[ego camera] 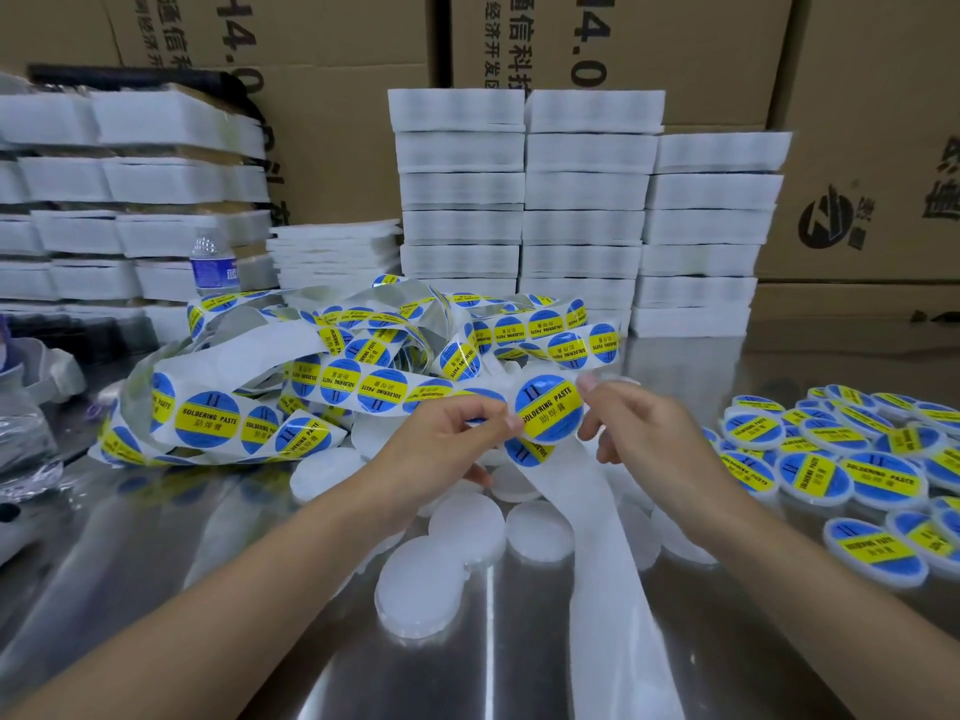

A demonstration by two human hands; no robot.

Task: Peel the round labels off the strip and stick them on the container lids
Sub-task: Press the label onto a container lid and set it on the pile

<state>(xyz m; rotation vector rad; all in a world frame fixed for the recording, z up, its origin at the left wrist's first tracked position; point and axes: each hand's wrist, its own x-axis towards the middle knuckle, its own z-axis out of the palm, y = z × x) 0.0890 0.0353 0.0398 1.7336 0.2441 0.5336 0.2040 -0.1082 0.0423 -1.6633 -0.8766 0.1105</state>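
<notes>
Head: left hand (447, 439) pinches strip (337, 379), right hand (639, 423) label (550, 415), over bare lids (467, 517).

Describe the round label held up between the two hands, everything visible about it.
The round label is glossy, blue with a yellow band across the middle printed SOLDERING PASTE in black above Chinese characters, and a black II mark in the upper blue part. It tilts, band rising rightward. The left hand pinches its left edge, the right hand its upper right edge. Bare white backing strip trails below it; whether it is fully peeled cannot be told.
</notes>
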